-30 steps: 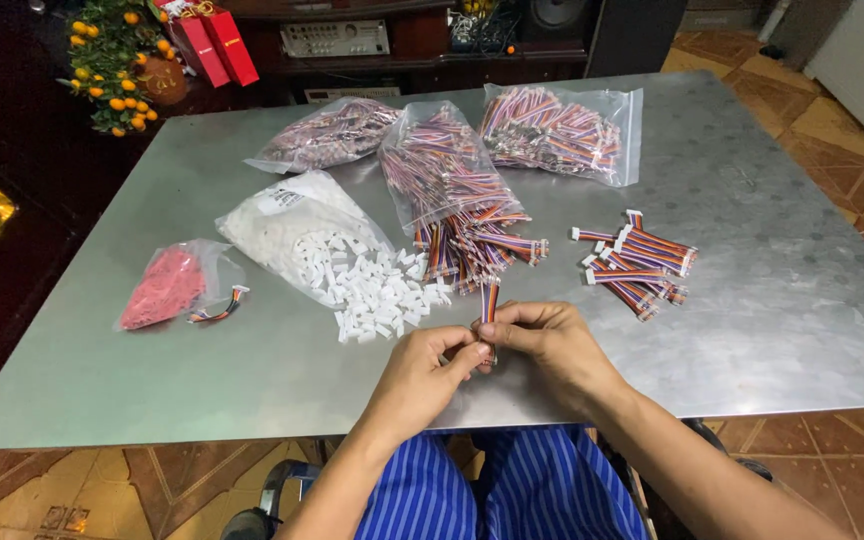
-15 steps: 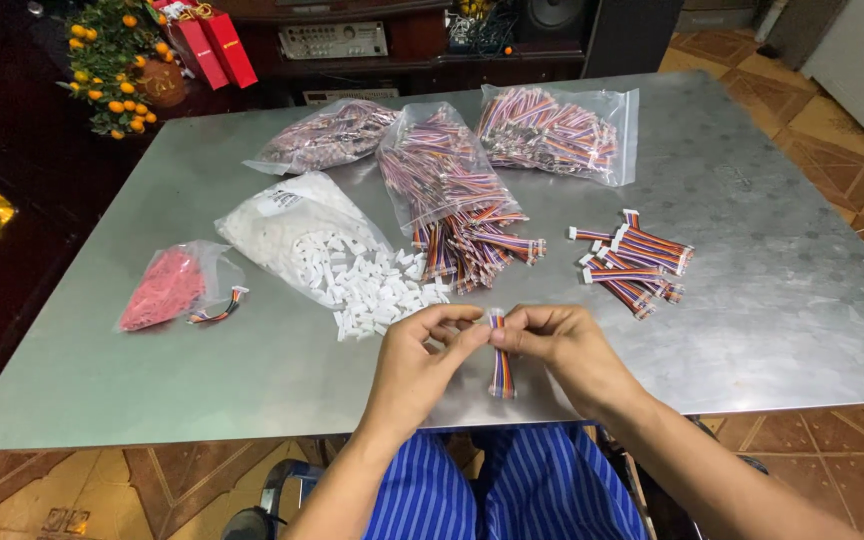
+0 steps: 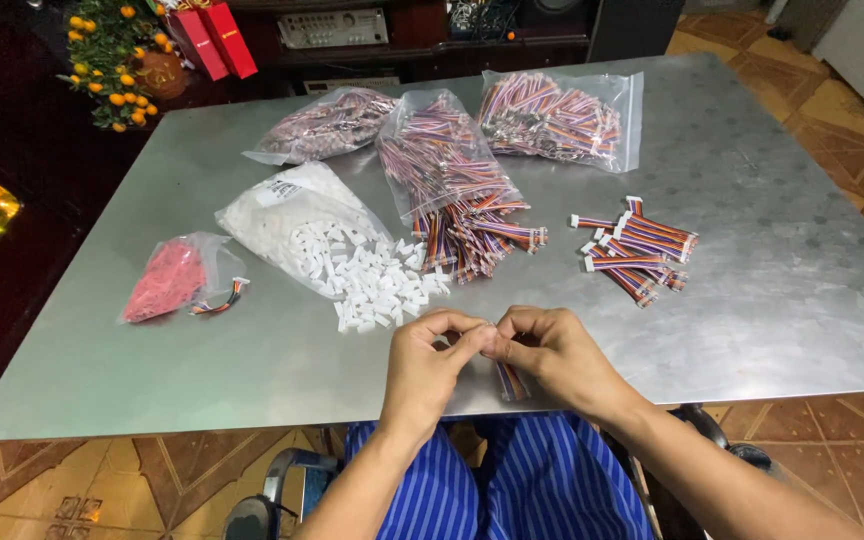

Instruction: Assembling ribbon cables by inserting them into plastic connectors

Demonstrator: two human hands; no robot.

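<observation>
Fingertips are being pressed together at the table's (image 3: 752, 300) near edge: the left hand (image 3: 432, 365) and right hand (image 3: 557, 360) are both pinched on a striped cable (image 3: 510, 381), whose upper end is being hidden between them. Whether a connector is being held cannot be told. Tiled floor (image 3: 852, 130) is showing beyond.

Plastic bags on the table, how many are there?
5. Pink-filled bag at back left, striped-wire bag at back centre, another wire bag at back right, white-connector bag mid-left, and red-filled bag at far left. None appears hidden.
</observation>
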